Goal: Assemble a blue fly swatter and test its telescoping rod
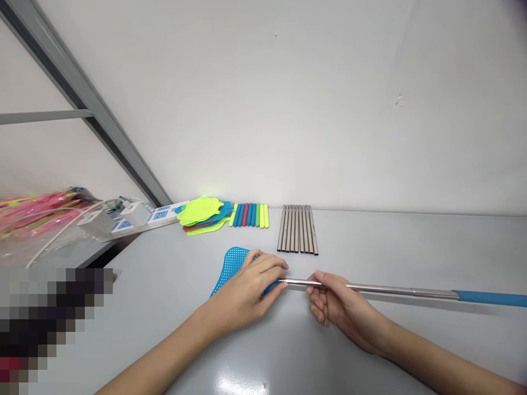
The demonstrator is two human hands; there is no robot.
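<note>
A blue fly swatter (pixel 233 266) with a mesh head lies low over the grey table, its head partly covered by my left hand (pixel 257 280). That hand is closed around the neck, where the head meets a thin metal rod (pixel 385 288). My right hand (pixel 335 302) pinches the rod a little further right, thumb on top and fingers curled below. The rod widens in telescoping sections toward a blue grip (pixel 489 298), which runs out of the right edge of the view. The exact join at the neck is partly hidden by my left fingers.
Along the wall sit stacked swatter heads (pixel 201 211), a row of coloured grips (pixel 249 215) and several metal tubes (pixel 297 230). A power strip (pixel 160 215) with white adapters and cables stands left. Beyond it, plastic-wrapped pink items (pixel 45 219) show blurred.
</note>
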